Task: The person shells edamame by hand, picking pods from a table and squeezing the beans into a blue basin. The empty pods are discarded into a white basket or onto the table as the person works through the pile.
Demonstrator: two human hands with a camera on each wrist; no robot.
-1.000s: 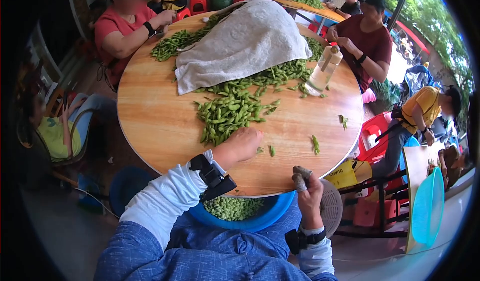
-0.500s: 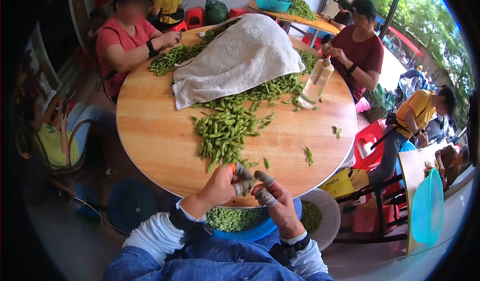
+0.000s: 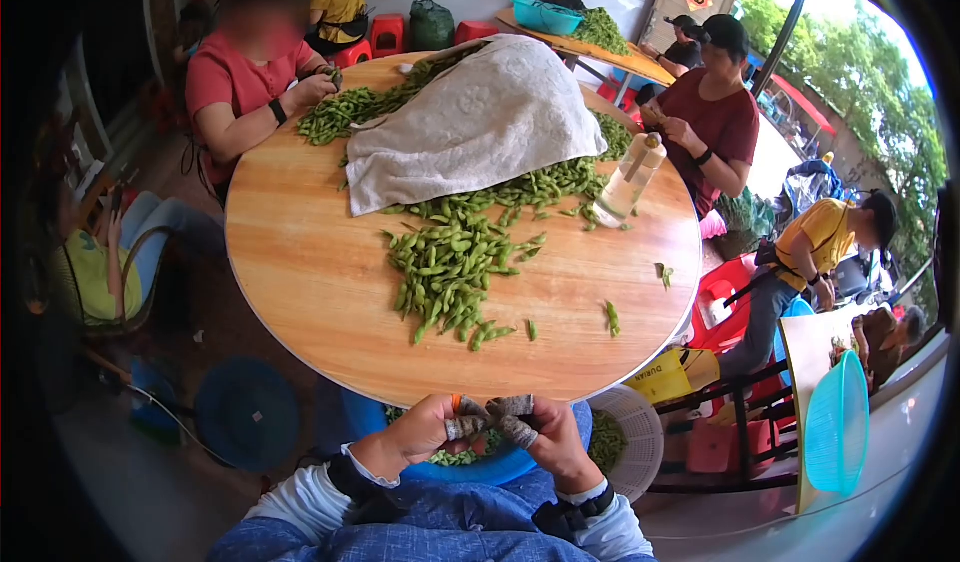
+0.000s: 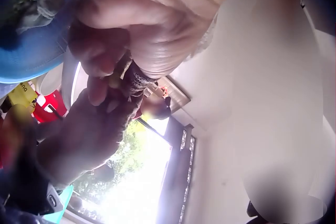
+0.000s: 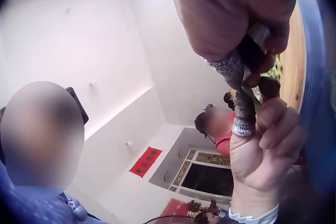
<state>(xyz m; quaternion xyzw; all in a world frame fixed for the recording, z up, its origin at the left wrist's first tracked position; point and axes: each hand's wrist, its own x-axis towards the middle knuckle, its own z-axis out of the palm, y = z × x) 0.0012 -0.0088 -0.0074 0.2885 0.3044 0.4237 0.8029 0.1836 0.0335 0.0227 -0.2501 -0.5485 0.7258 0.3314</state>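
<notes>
My left hand [image 3: 420, 432] and right hand [image 3: 558, 442] meet fingertip to fingertip just off the table's near edge, above a blue basin [image 3: 505, 470] of shelled green beans. Grey covers wrap the thumbs and index fingers. Between the fingertips a bit of green pod [image 5: 256, 92] shows in the right wrist view; both hands pinch it, and the fingers hide most of it. Ahead on the round wooden table [image 3: 300, 282] lies a heap of edamame pods [image 3: 450, 267], with a few loose pods to its right.
A grey towel [image 3: 480, 122] covers a larger mound of pods. A clear bottle [image 3: 628, 184] stands at the right. Beside the basin is a white basket [image 3: 640, 442] with green pieces inside. Two people sit across the table, handling small things.
My left hand has come back from the pod heap to meet the right hand. Both hands have then moved down together, from over the table's edge to above the basin.
</notes>
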